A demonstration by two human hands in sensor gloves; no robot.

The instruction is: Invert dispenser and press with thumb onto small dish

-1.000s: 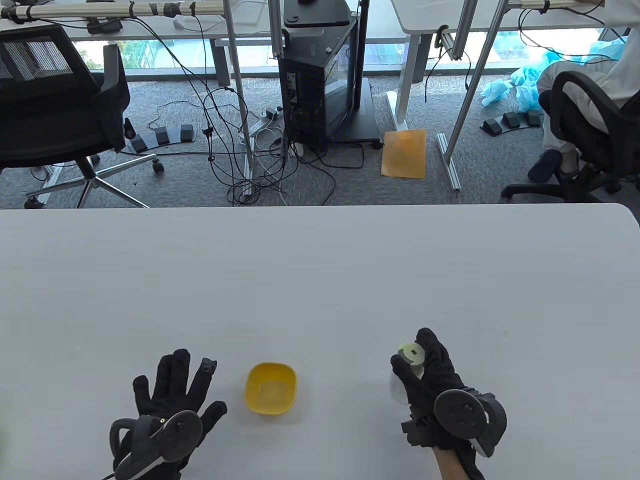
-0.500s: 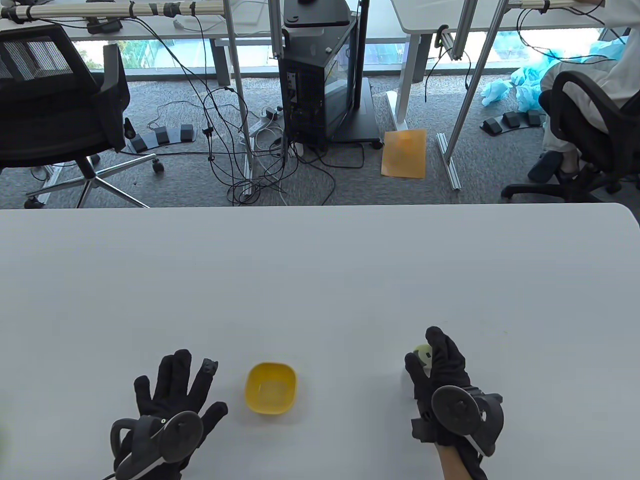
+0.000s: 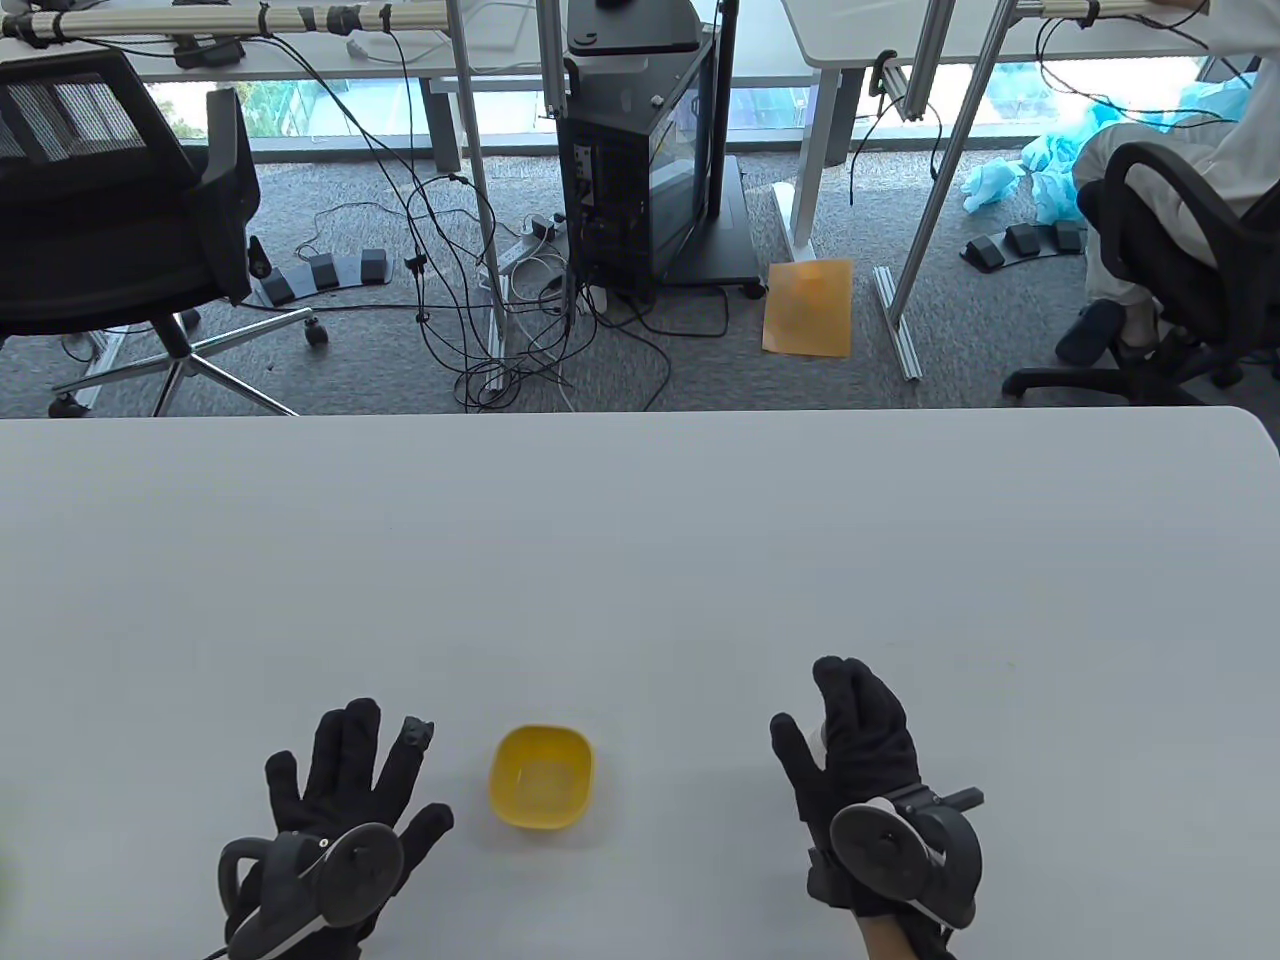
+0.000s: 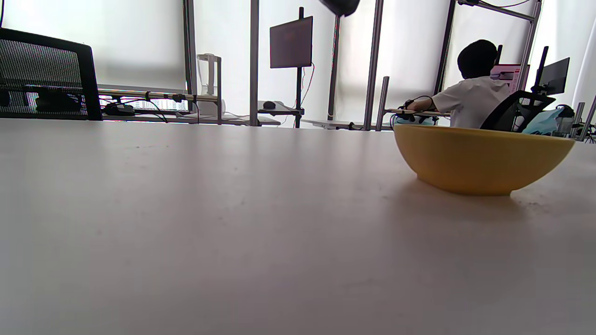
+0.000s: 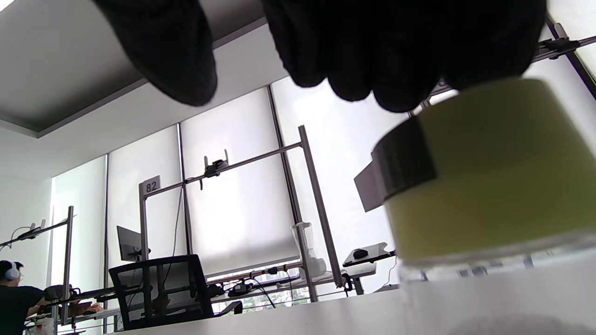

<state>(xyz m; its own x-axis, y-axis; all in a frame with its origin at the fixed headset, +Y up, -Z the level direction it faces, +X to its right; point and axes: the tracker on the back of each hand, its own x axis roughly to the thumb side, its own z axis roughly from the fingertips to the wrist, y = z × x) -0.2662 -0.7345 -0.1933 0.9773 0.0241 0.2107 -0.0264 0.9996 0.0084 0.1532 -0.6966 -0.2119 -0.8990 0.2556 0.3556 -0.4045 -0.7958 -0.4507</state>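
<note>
The small yellow dish [image 3: 542, 777] sits on the white table [image 3: 640, 560] between my hands; it also shows in the left wrist view [image 4: 484, 158]. The dispenser [image 5: 489, 177] has a pale green cap with a black tape strip and a clear body, and stands upright, cap on top. In the table view only a pale sliver of the dispenser [image 3: 816, 738] shows under my right hand [image 3: 835, 725]. The right fingers [image 5: 396, 51] curve over the cap, and the thumb [image 5: 163, 46] stands apart from it. My left hand [image 3: 360, 765] lies flat and empty, fingers spread, left of the dish.
The table's far edge [image 3: 640, 415] runs across the middle of the table view. Beyond it stand an office chair [image 3: 110, 200], a computer tower [image 3: 640, 160] and floor cables.
My right hand shifted right, then back left and a little forward. It now covers the green cap, which showed before. The left hand and the dish have not moved.
</note>
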